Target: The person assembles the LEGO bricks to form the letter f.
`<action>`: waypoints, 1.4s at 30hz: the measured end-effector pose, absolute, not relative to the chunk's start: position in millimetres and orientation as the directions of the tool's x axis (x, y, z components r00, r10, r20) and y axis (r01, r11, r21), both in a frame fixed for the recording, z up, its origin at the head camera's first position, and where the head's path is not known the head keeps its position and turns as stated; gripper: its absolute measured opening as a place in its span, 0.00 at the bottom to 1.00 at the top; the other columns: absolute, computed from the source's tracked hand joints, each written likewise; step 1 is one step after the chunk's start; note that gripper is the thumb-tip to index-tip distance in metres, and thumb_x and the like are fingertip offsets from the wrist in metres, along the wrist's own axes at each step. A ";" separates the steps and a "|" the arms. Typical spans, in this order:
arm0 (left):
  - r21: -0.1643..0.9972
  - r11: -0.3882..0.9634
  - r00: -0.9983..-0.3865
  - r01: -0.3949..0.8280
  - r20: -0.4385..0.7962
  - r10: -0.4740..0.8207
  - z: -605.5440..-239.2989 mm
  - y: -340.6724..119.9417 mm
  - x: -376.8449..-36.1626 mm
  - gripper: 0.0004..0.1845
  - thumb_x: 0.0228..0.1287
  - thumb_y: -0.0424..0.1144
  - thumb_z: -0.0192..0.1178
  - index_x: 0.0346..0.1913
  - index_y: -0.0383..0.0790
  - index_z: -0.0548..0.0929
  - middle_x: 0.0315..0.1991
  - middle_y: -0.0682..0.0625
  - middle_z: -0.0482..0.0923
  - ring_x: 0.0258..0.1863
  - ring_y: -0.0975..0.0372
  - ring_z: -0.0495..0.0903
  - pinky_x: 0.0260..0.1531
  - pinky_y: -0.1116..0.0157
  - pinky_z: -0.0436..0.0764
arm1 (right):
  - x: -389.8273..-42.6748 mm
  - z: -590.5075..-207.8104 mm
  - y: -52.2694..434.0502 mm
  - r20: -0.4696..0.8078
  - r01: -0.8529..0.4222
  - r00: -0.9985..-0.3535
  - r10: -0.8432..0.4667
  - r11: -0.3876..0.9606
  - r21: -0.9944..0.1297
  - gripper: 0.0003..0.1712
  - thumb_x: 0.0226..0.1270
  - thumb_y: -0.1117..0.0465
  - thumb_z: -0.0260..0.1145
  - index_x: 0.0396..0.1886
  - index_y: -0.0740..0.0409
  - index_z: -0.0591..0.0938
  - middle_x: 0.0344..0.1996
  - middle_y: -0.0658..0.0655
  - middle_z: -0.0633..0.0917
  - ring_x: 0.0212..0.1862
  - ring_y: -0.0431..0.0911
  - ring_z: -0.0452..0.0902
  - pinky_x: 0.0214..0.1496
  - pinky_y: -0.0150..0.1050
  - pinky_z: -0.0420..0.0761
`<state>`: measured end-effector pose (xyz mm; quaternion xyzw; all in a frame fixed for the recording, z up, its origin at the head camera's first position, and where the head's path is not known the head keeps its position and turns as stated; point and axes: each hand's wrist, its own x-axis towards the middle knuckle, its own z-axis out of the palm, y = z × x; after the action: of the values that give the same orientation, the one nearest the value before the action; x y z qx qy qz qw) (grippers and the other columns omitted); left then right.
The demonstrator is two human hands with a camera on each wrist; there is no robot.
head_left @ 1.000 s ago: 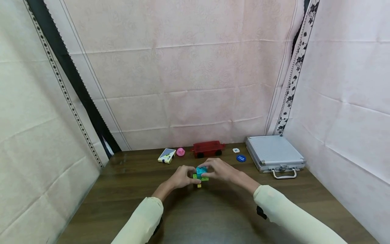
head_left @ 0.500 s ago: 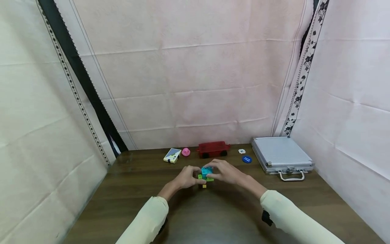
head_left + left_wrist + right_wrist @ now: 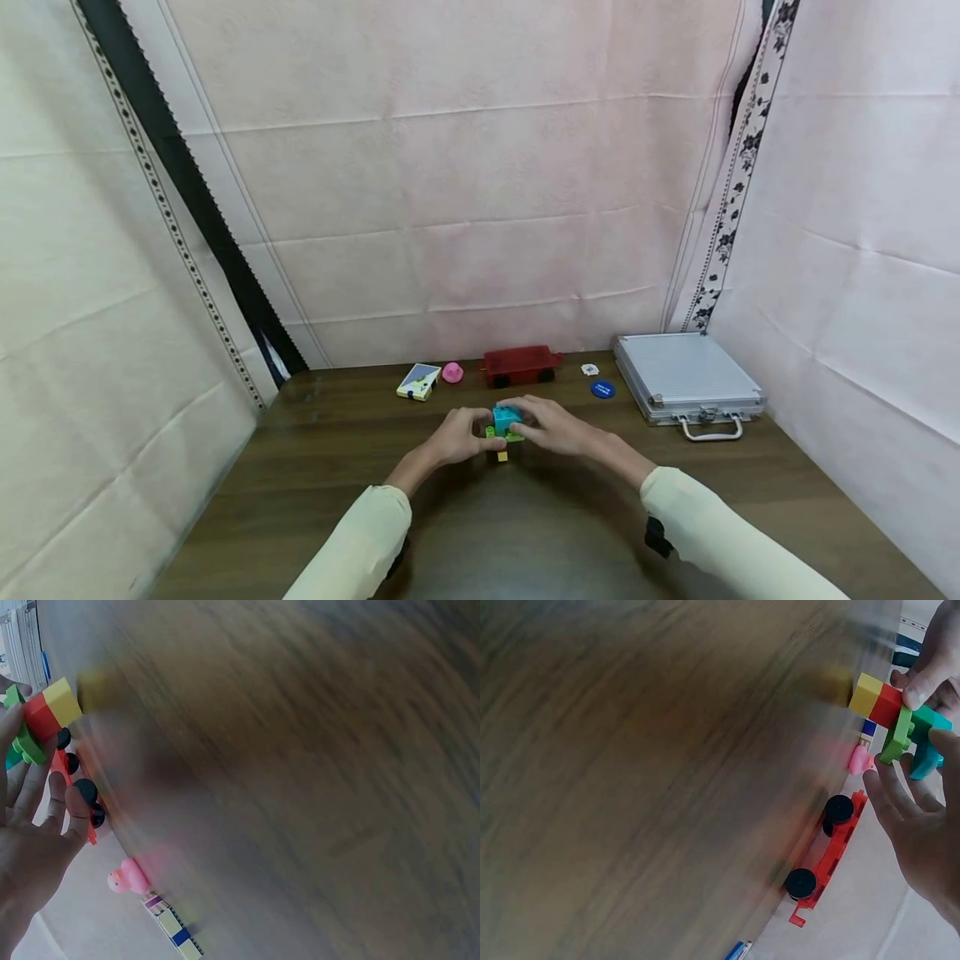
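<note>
Between both hands stands a small stack of toy building blocks: a yellow block (image 3: 865, 695) at the bottom, a red block (image 3: 886, 706) above it, then a bright green block (image 3: 897, 736) that juts out sideways, and a blue-teal block (image 3: 507, 418) on the upper side. My left hand (image 3: 459, 437) grips the lower part, its thumb against the side near the red and green blocks in the right wrist view. My right hand (image 3: 553, 425) holds the blue-teal block between thumb and fingers. The fingers partly cover the blue-teal block.
Behind the hands on the wooden table (image 3: 330, 483) are a card box (image 3: 418, 382), a pink toy duck (image 3: 129, 877) and a red toy wagon (image 3: 521, 366) with black wheels. Rightward lie a white piece (image 3: 589, 369), a blue disc (image 3: 602, 389) and a silver case (image 3: 688, 377).
The head view has shifted slightly sideways. Both hands keep their hold on the stack; the blue-teal block's studded top, visible earlier, now shows less clearly.
</note>
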<state>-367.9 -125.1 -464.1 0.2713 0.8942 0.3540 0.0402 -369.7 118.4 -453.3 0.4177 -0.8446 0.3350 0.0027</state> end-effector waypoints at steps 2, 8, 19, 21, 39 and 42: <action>0.663 0.597 -0.853 0.451 0.124 0.507 -464.5 -124.0 -366.7 0.19 0.68 0.49 0.71 0.54 0.41 0.84 0.40 0.53 0.83 0.38 0.58 0.79 0.36 0.65 0.80 | -370.0 -452.9 118.8 0.277 -0.700 -0.661 -0.697 0.440 -0.562 0.26 0.81 0.61 0.61 0.75 0.57 0.72 0.56 0.57 0.79 0.54 0.46 0.80 0.54 0.40 0.82; 0.719 0.542 -0.857 0.435 0.146 0.494 -464.2 -122.0 -362.6 0.30 0.69 0.48 0.70 0.68 0.37 0.76 0.48 0.49 0.87 0.49 0.59 0.84 0.52 0.56 0.83 | -373.6 -453.0 120.5 0.263 -0.660 -0.694 -0.670 0.446 -0.604 0.25 0.82 0.59 0.59 0.74 0.57 0.73 0.56 0.58 0.81 0.52 0.48 0.80 0.52 0.43 0.83; 0.722 0.541 -0.856 0.431 0.136 0.499 -470.3 -123.7 -361.6 0.36 0.69 0.48 0.70 0.74 0.39 0.71 0.50 0.46 0.87 0.51 0.57 0.85 0.52 0.52 0.83 | -382.7 -467.8 118.7 0.185 -0.525 -0.761 -0.622 0.423 -0.739 0.17 0.83 0.58 0.59 0.64 0.56 0.71 0.62 0.65 0.81 0.52 0.53 0.83 0.40 0.44 0.86; 0.723 0.547 -0.860 0.422 0.129 0.493 -470.4 -124.3 -362.1 0.36 0.69 0.49 0.70 0.74 0.39 0.71 0.51 0.46 0.87 0.52 0.56 0.85 0.53 0.53 0.82 | -382.3 -469.7 119.0 0.187 -0.531 -0.763 -0.619 0.437 -0.726 0.20 0.81 0.59 0.61 0.66 0.57 0.72 0.61 0.63 0.82 0.53 0.51 0.83 0.47 0.45 0.85; 0.648 0.601 -0.843 0.467 0.122 0.524 -475.1 -129.3 -366.5 0.29 0.74 0.49 0.65 0.69 0.33 0.78 0.63 0.43 0.81 0.62 0.52 0.77 0.65 0.47 0.73 | -376.4 -479.8 116.4 0.129 -0.515 -0.799 -0.587 0.557 -0.651 0.25 0.80 0.59 0.63 0.70 0.66 0.75 0.55 0.61 0.86 0.57 0.52 0.83 0.57 0.49 0.82; 0.656 0.590 -0.838 0.470 0.123 0.532 -475.5 -129.2 -367.2 0.29 0.75 0.49 0.63 0.69 0.32 0.77 0.63 0.43 0.81 0.62 0.52 0.78 0.65 0.48 0.74 | -376.0 -479.7 116.4 0.138 -0.521 -0.796 -0.590 0.550 -0.652 0.26 0.81 0.59 0.62 0.71 0.67 0.74 0.56 0.61 0.86 0.57 0.52 0.83 0.56 0.49 0.82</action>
<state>-367.2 -129.2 -475.5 0.2813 0.8905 0.3550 0.0432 -376.0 116.4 -479.7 0.3159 -0.8791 0.3536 -0.0486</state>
